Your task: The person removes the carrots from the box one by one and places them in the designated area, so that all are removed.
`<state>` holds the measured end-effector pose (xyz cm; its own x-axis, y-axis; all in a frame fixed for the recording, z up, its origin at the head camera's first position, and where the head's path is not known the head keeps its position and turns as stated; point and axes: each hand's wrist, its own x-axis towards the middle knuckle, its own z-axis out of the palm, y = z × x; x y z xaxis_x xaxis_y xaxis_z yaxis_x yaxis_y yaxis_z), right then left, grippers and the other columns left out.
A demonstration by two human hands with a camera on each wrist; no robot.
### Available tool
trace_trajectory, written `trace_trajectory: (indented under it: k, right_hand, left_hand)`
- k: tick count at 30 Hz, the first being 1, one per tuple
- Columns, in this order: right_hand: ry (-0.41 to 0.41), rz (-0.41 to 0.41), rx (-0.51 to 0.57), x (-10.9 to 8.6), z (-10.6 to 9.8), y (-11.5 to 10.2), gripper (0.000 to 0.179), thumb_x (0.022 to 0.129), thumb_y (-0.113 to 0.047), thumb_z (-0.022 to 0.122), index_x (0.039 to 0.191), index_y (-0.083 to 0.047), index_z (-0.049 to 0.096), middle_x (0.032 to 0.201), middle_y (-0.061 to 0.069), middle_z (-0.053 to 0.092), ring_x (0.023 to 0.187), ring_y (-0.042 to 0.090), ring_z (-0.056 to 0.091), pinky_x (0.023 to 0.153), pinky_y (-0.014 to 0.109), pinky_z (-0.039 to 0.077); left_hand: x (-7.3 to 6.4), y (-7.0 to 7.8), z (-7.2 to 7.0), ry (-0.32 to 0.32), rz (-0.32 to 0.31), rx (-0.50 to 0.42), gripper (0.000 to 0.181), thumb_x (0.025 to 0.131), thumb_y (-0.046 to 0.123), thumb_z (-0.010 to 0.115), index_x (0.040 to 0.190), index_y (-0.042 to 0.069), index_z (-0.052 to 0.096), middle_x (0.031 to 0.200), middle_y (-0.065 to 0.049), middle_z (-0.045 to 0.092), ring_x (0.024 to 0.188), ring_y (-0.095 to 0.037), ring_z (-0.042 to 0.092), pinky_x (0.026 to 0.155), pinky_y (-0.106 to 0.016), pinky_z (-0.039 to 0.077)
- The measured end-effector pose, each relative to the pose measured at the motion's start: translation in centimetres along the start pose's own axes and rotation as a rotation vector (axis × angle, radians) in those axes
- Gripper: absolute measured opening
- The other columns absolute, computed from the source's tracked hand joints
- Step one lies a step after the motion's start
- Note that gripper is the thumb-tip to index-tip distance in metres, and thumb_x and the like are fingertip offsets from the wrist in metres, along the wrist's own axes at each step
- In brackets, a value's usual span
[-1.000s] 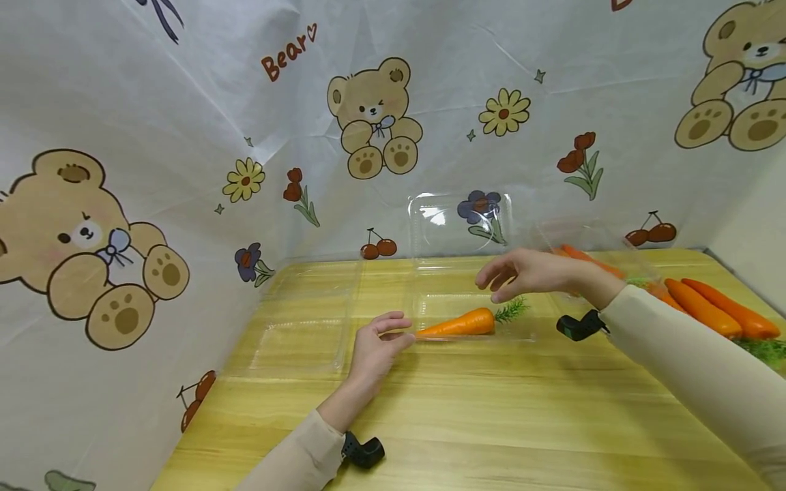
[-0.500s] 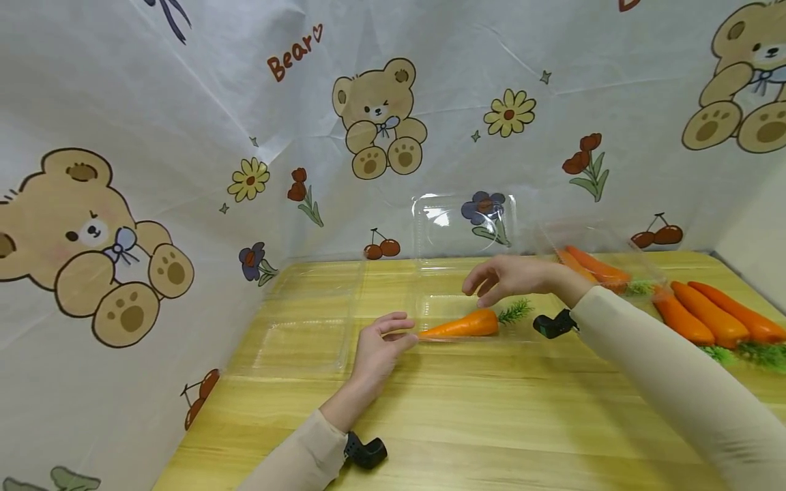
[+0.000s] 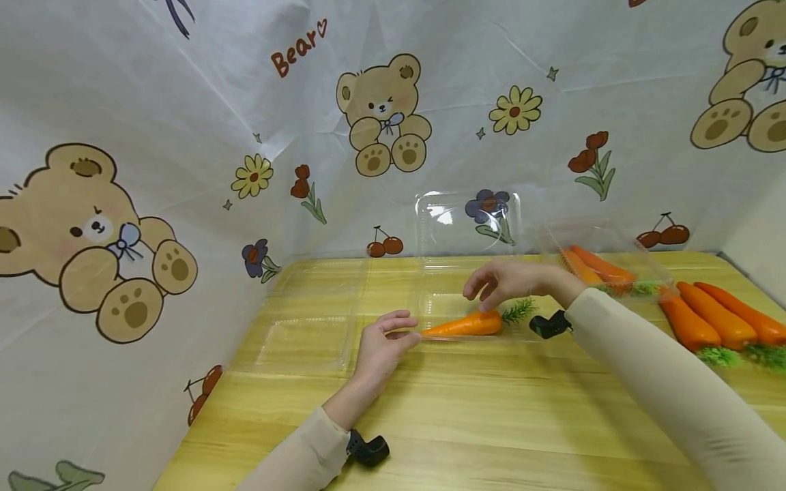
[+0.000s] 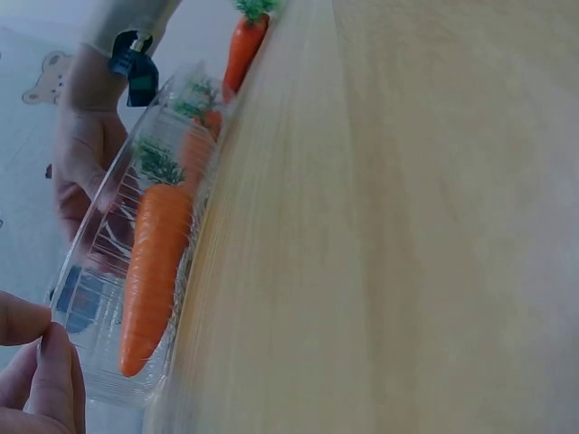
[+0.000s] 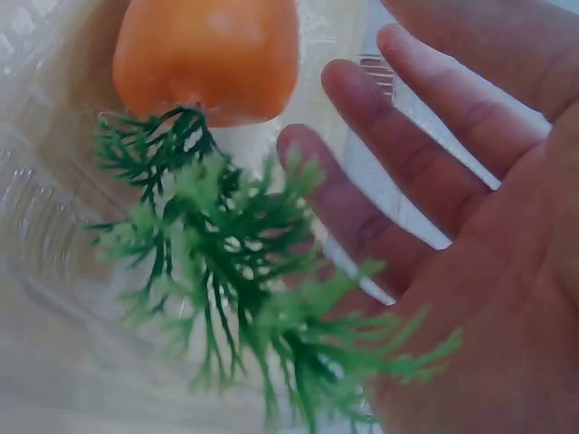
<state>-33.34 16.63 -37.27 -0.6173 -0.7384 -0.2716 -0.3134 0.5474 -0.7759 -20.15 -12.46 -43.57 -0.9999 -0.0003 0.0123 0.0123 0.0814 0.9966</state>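
Note:
A clear plastic clamshell container (image 3: 432,303) lies on the table with its lid (image 3: 445,235) standing up behind. Inside it is one orange carrot (image 3: 469,323) with a green leafy top, its tip pointing left. My left hand (image 3: 377,348) is at the container's front left corner; in the left wrist view, thumb and finger pinch the rim (image 4: 83,231). My right hand (image 3: 512,278) hovers over the container, just above the carrot's thick end. In the right wrist view its fingers (image 5: 407,172) are relaxed beside the carrot's leaves (image 5: 244,262), holding nothing.
Another clear container (image 3: 307,341) sits to the left. At the back right, a container (image 3: 651,273) holds carrots (image 3: 608,267). Several loose carrots (image 3: 718,317) lie on the table at the right. A bear-print cloth (image 3: 381,41) hangs behind the wooden table (image 3: 467,416).
My right hand has moved left and slightly down over the container, showing more of the carrots at right. My left hand stays at the corner. The carrot has stayed in place.

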Motion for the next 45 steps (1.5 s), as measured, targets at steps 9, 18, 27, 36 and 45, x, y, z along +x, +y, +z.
trace_trajectory:
  k: [9, 18, 27, 36, 45]
  right_hand:
    - [-0.049, 0.041, -0.014, 0.6, 0.7, 0.1, 0.048, 0.085, -0.011, 0.085, 0.127, 0.001, 0.066, 0.131, 0.018, 0.066, 0.119, 0.033, 0.064, 0.097, 0.036, 0.058]
    - [-0.098, 0.101, -0.037, 0.7, 1.1, 0.1, 0.048, 0.083, -0.015, 0.087, 0.126, -0.004, 0.067, 0.126, 0.01, 0.069, 0.112, 0.025, 0.065, 0.091, 0.032, 0.058]
    - [-0.1, 0.084, -0.137, 0.8, 1.3, 0.3, 0.044, 0.08, -0.013, 0.088, 0.121, -0.011, 0.071, 0.117, 0.004, 0.071, 0.104, 0.021, 0.062, 0.087, 0.03, 0.052]
    - [-0.088, 0.078, -0.163, 0.8, 1.4, 0.1, 0.041, 0.078, -0.008, 0.086, 0.117, -0.012, 0.073, 0.113, 0.003, 0.071, 0.097, 0.018, 0.059, 0.086, 0.029, 0.05]
    - [-0.052, 0.074, -0.175, 1.0, 1.5, -0.1, 0.037, 0.078, -0.007, 0.085, 0.112, -0.014, 0.074, 0.107, 0.002, 0.07, 0.092, 0.018, 0.058, 0.08, 0.029, 0.051]
  left_hand:
    - [0.0, 0.1, 0.0, -0.002, 0.0, -0.01, 0.03, 0.086, 0.004, 0.08, 0.115, -0.003, 0.076, 0.144, -0.01, 0.059, 0.11, -0.028, 0.066, 0.09, -0.029, 0.06]
    - [-0.1, 0.2, 0.0, -0.008, 0.013, -0.013, 0.027, 0.087, 0.002, 0.079, 0.113, -0.005, 0.075, 0.144, -0.014, 0.059, 0.107, -0.026, 0.067, 0.087, -0.027, 0.061]
    - [-0.1, 0.1, 0.0, -0.004, 0.006, -0.017, 0.029, 0.086, 0.002, 0.08, 0.114, -0.006, 0.075, 0.144, -0.014, 0.059, 0.107, -0.026, 0.068, 0.088, -0.027, 0.061]
    - [-0.1, 0.2, 0.1, -0.004, 0.005, -0.014, 0.029, 0.086, 0.002, 0.08, 0.114, -0.005, 0.075, 0.144, -0.013, 0.059, 0.107, -0.025, 0.068, 0.088, -0.027, 0.061]
    - [0.0, 0.1, 0.0, -0.01, -0.004, -0.015, 0.028, 0.087, 0.003, 0.08, 0.113, -0.004, 0.076, 0.144, -0.011, 0.059, 0.106, -0.022, 0.067, 0.088, -0.027, 0.06]
